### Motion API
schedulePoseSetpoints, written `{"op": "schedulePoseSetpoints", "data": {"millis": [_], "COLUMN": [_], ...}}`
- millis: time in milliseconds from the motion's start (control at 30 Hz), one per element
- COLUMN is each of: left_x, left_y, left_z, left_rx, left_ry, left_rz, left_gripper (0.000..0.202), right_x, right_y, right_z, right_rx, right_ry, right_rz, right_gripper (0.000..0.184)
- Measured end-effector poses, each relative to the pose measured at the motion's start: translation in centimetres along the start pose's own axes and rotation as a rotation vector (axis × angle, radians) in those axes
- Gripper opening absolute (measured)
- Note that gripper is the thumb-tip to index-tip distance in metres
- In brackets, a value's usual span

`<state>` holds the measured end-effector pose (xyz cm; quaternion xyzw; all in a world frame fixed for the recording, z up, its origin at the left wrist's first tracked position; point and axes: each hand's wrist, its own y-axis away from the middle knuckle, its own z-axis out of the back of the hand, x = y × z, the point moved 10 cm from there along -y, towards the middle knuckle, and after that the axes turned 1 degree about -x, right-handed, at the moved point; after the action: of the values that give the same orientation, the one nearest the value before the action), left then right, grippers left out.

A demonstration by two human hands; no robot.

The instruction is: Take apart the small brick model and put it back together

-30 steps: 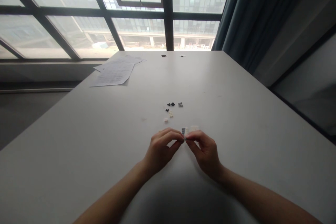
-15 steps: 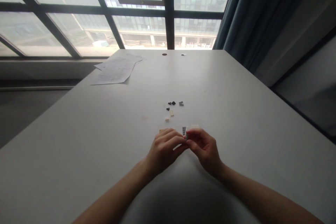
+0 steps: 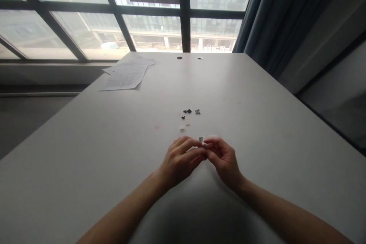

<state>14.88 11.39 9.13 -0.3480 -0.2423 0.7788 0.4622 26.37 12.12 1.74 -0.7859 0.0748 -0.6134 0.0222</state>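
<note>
Step in hand, judged: close fingertip handling of a small part. Good practice would have the left hand [image 3: 181, 159] steady from below, the small grey piece [image 3: 204, 146] kept level where the fingertips meet, and the right hand [image 3: 224, 161] apply light, square pressure, low enough that a slip does no harm.

Left hand: fingers curled close together, thumb underneath, tips pinched in at the grey piece. Ahead of its knuckles lie a white block [image 3: 182, 128], a cream studded piece [image 3: 187, 122] and, farther out, black pieces [image 3: 189, 111] and grey parts [image 3: 197, 111].

Between the hands: the grey piece, partly covered by fingers; a second grey piece [image 3: 200, 139] shows just beyond it. Right hand: thumb and forefinger nearly closed, pinching the same piece; how the load is shared cannot be told. Just beyond its fingers, a pale piece [image 3: 212, 136] is partly hidden.
</note>
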Motion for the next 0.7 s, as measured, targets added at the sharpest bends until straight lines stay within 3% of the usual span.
{"op": "schedulePoseSetpoints", "data": {"millis": [267, 500, 600, 700], "left_x": [-0.2, -0.3, 0.4, 2.6], "left_y": [0.0, -0.2, -0.5, -0.9], "left_z": [-0.1, -0.1, 0.6, 1.5], "left_rx": [0.028, 0.055, 0.042, 0.015], "left_ry": [-0.035, -0.014, -0.020, -0.055], "left_rz": [-0.023, -0.018, 0.006, 0.111], "left_gripper": [0.021, 0.015, 0.015, 0.015], "right_x": [0.1, 0.1, 0.7, 2.7], "right_y": [-0.1, -0.1, -0.3, -1.1], "right_z": [-0.1, -0.2, 0.3, 1.8], "right_rx": [0.018, 0.027, 0.025, -0.042], "right_ry": [-0.034, 0.024, 0.169, 0.472], "right_rz": [-0.016, -0.007, 0.049, 0.216], "right_gripper": [0.016, 0.018, 0.020, 0.019]}}
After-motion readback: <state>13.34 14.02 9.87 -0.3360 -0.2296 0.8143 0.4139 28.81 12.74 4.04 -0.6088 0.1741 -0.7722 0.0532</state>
